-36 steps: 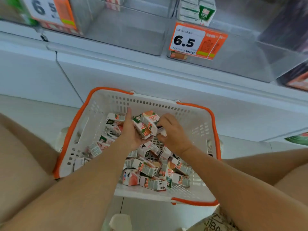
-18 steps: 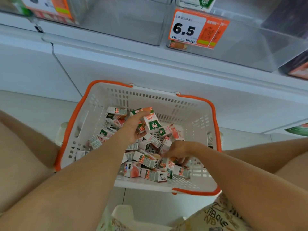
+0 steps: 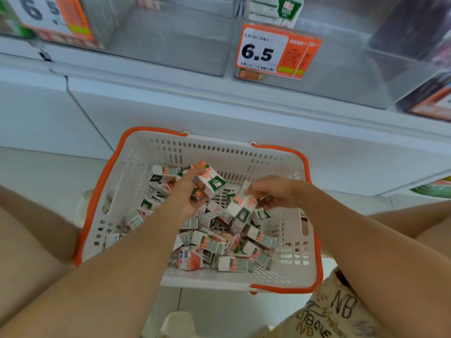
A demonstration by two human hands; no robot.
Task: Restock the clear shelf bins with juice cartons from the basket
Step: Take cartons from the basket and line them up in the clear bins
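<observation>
A white basket with an orange rim (image 3: pixel 95 198) sits on the floor between my knees, holding several small juice cartons (image 3: pixel 212 242) in a loose heap. My left hand (image 3: pixel 185 193) grips a stack of two or three cartons (image 3: pixel 211 182) above the heap. My right hand (image 3: pixel 273 191) pinches one blurred carton (image 3: pixel 241 206) by its top, just right of the left hand's stack. Clear shelf bins (image 3: pixel 166 45) stand above the basket; the right bin (image 3: pixel 341 69) has a carton at its back.
An orange price tag reading 6.5 (image 3: pixel 271 51) hangs on the right bin, another tag (image 3: pixel 48 15) at the top left. A white shelf ledge (image 3: pixel 219 93) runs under the bins. My bare knees flank the basket.
My right hand dipped into the heap, then rose with one carton toward the left hand. The left hand kept its stack and lifted slightly. The view tilted up a little.
</observation>
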